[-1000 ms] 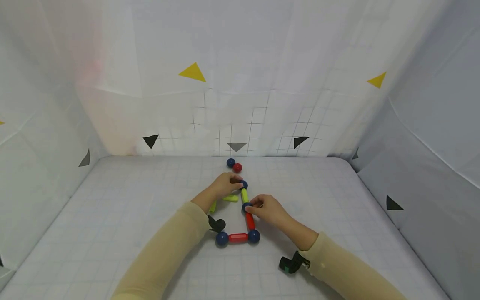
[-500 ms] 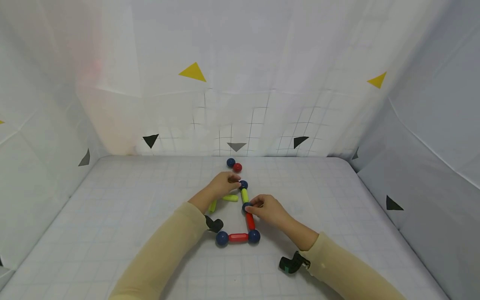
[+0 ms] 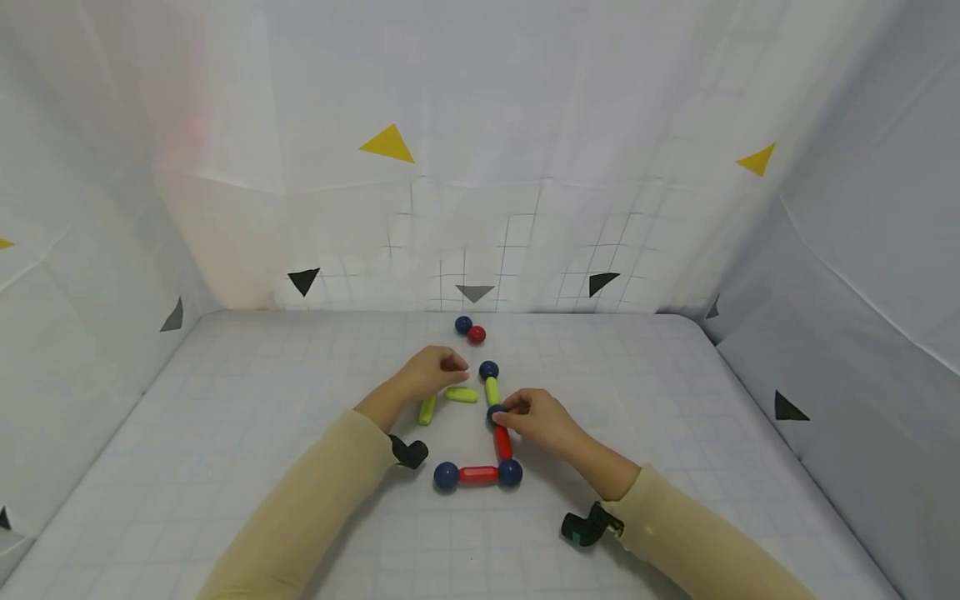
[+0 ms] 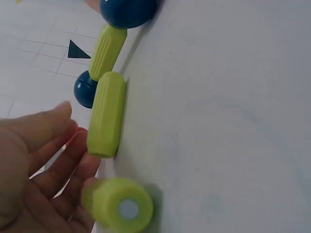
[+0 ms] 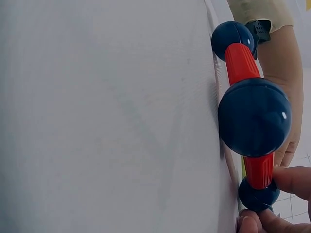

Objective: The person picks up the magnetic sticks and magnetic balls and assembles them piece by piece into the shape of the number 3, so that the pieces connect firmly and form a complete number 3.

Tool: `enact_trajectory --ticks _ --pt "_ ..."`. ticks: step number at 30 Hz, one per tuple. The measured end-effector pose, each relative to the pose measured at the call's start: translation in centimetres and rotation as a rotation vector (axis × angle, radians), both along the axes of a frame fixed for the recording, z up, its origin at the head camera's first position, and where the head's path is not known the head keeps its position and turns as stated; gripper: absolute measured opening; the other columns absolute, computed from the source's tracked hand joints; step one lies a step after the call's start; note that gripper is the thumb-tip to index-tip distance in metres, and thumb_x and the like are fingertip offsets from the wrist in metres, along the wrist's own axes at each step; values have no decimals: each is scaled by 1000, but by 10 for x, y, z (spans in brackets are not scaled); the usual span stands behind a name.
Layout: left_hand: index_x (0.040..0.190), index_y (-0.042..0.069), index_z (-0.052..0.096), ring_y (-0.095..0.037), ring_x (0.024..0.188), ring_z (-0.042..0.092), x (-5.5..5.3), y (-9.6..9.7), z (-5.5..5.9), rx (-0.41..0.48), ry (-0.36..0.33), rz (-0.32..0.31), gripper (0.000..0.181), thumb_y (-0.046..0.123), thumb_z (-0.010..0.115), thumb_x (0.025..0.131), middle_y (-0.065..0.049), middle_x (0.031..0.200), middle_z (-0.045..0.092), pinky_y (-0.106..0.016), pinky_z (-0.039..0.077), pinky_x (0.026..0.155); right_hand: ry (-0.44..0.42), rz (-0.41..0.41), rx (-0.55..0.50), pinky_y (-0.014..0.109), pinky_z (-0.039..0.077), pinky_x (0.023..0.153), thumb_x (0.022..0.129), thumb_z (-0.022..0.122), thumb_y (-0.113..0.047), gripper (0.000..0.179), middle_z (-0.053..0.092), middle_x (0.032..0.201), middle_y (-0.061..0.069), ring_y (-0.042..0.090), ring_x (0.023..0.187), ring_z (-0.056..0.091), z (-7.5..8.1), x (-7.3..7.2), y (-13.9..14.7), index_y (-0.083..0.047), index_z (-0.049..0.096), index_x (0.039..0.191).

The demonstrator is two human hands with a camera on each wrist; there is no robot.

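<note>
My right hand (image 3: 543,419) pinches a blue magnetic ball (image 3: 495,414) between thumb and fingers. A yellow-green magnetic rod (image 3: 492,391) runs from that ball to a farther blue ball (image 3: 489,370). Towards me, a red rod (image 3: 503,443) links it to a corner ball (image 3: 510,473), and another red rod (image 3: 478,475) leads left to an end ball (image 3: 446,476). Holding nothing, my left hand (image 3: 426,372) hovers left of the far ball, its fingers loosely curved. Beside it lie two loose yellow-green rods, one crosswise (image 4: 107,114), one end-on (image 4: 129,208) in the left wrist view.
A loose blue ball (image 3: 463,325) and a red ball (image 3: 476,335) sit together near the table's back edge. White sheeting (image 3: 480,233) rises behind the white table (image 3: 225,400) and on both sides. Each wrist carries a black camera (image 3: 408,452).
My left hand has let go of the far blue ball and drawn back to the left, uncovering more of the loose rods. My right hand keeps its pinch in about the same place.
</note>
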State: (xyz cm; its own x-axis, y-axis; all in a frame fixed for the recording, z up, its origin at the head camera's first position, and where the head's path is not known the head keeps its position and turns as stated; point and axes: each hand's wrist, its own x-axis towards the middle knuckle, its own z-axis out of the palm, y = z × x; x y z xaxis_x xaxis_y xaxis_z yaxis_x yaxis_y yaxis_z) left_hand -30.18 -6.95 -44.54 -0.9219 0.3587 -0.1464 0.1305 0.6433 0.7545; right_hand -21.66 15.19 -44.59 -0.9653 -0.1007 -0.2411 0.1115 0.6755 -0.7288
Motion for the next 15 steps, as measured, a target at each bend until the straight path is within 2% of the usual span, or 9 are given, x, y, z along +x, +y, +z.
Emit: enact_trajectory --ticks 8,15 --pt "112 16 71 -16 101 61 6 -7 2 -26 -19 -99 22 26 73 93 4 106 67 -38 48 98 0 -5 3 29 52 69 88 77 -32 33 66 91 2 18 80 58 -1 0 0 -8 69 108" --pt "114 16 71 -15 101 60 11 -11 2 -41 -20 -110 23 26 73 93 4 107 67 -37 48 99 1 -2 -6 29 51 67 88 77 -32 33 66 90 3 19 78 58 -1 0 2 -7 69 108"
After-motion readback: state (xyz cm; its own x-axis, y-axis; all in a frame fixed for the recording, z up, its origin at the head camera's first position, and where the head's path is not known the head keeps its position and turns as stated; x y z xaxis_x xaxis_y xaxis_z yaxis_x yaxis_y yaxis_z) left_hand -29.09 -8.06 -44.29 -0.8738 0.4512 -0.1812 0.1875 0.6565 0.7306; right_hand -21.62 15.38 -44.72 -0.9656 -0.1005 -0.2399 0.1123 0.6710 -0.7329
